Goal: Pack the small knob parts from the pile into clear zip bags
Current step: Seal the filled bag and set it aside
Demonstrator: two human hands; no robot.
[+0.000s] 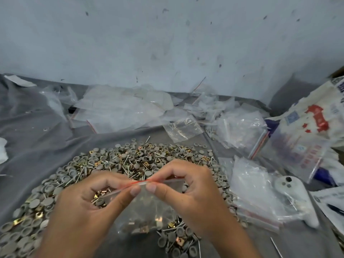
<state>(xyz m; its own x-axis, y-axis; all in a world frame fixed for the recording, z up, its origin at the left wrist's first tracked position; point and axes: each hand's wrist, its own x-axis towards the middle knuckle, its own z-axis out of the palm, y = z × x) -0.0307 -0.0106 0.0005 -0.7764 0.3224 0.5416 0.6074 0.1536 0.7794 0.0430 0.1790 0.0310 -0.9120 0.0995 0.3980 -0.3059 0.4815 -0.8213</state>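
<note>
A wide pile of small grey round knob parts point(119, 161), mixed with brass clips and metal pins, lies on the grey cloth. Above its near side I hold a clear zip bag point(147, 211) with a red strip along its top; several parts sit inside it. My left hand point(89, 207) pinches the zip strip from the left with thumb and forefinger. My right hand point(188, 189) pinches the same strip from the right, its fingertips close to the left hand's.
Empty clear zip bags point(119, 112) lie heaped behind the pile against the pale wall. More bags point(256, 194) are stacked at the right, beside a white handheld controller point(296, 198) and a printed woven sack point(309, 131). Grey cloth point(33, 131) covers the surface.
</note>
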